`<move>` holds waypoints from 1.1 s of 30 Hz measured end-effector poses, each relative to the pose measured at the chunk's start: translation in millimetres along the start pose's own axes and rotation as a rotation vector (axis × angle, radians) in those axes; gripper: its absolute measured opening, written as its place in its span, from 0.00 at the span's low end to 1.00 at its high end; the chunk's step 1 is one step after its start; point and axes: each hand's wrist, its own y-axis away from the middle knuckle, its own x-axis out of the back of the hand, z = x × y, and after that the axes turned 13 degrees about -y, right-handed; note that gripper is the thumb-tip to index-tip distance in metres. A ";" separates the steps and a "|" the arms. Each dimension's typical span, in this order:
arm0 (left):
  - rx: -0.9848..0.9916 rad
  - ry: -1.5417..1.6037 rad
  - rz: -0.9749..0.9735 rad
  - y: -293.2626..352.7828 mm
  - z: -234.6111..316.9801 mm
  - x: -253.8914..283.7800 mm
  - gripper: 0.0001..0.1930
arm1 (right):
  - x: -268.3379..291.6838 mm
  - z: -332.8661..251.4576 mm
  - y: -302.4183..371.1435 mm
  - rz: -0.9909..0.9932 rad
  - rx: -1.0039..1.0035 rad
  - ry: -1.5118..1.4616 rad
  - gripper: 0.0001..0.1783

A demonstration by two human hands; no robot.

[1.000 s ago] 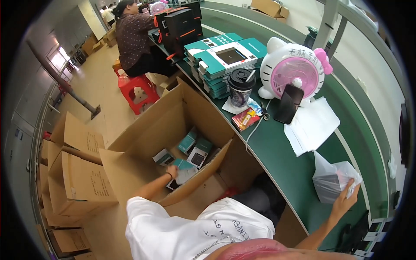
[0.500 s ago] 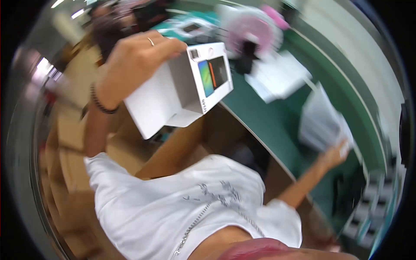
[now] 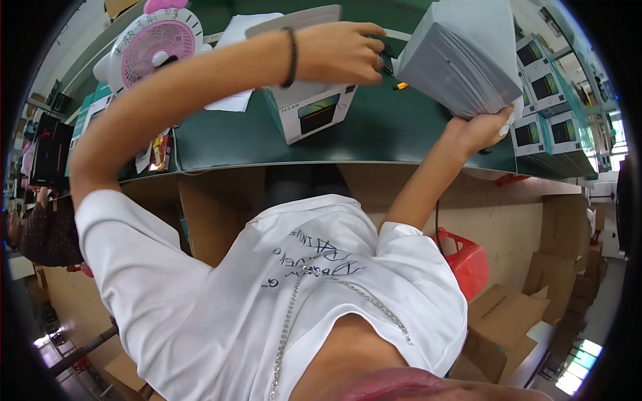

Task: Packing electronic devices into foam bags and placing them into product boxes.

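Note:
My left hand (image 3: pixel 342 55) reaches across the table, fingers apart, with nothing visible in them. Below it stands a white printed carton (image 3: pixel 314 115) with its top flap raised; the hand and forearm hide part of the box. In my right hand (image 3: pixel 483 130) is a thick stack of thin, whitish plastic-looking sleeves (image 3: pixel 461 63), gripped at the lower edge and tilted. The tips of my left fingers are close to the stack's left side and apart from it.
A pink and white fan (image 3: pixel 157 43) stands at the back left of the green table (image 3: pixel 227 144), near white paper (image 3: pixel 231 100). Several printed cartons (image 3: pixel 538 100) are piled at the right. Beneath are a red plastic container (image 3: pixel 461 262) and brown cardboard boxes (image 3: pixel 501 314).
The white carton, held up in my left hand before, now stands on the table, let go. That hand has moved toward the stack. The view has turned.

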 end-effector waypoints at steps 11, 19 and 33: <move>1.768 0.579 0.339 42.8 118.2 34.7 0.27 | -70.7 -8.1 46.5 -0.236 -0.165 -0.127 0.25; 1.900 0.989 0.612 62.2 115.7 14.9 0.17 | -79.1 26.6 67.6 -0.848 0.229 0.250 0.11; 1.966 1.133 0.728 45.7 119.6 21.8 0.19 | -51.2 38.2 89.7 -1.738 0.783 0.969 0.13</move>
